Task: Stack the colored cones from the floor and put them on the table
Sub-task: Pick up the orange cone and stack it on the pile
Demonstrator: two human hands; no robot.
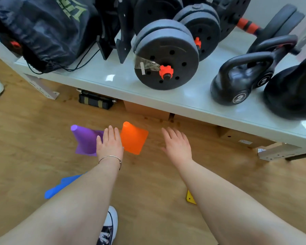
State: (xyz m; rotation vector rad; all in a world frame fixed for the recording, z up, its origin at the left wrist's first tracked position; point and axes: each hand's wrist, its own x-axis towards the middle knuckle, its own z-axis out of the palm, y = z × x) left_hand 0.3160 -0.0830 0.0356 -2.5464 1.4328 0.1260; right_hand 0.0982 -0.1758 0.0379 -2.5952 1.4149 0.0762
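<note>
On the wood floor at far left, a blue cone lies on its side, partly hidden by the left forearm. Next, a purple cone — tipped over, narrow tip up-left, wide base toward the camera. Left hand hovers palm down between purple cone and orange cone, overlapping the purple one's right edge; fingers straight and spread, gripping nothing; a thin bracelet on the wrist. Orange cone lies just right of that hand, tip pointing away. Right hand well right of the orange cone, over bare floor, palm down, fingers loose and apart, empty. A yellow cone shows only as a corner beside the right forearm. Above — a white counter carrying a dark bag, dumbbells and kettlebells. No cone on it.
</note>
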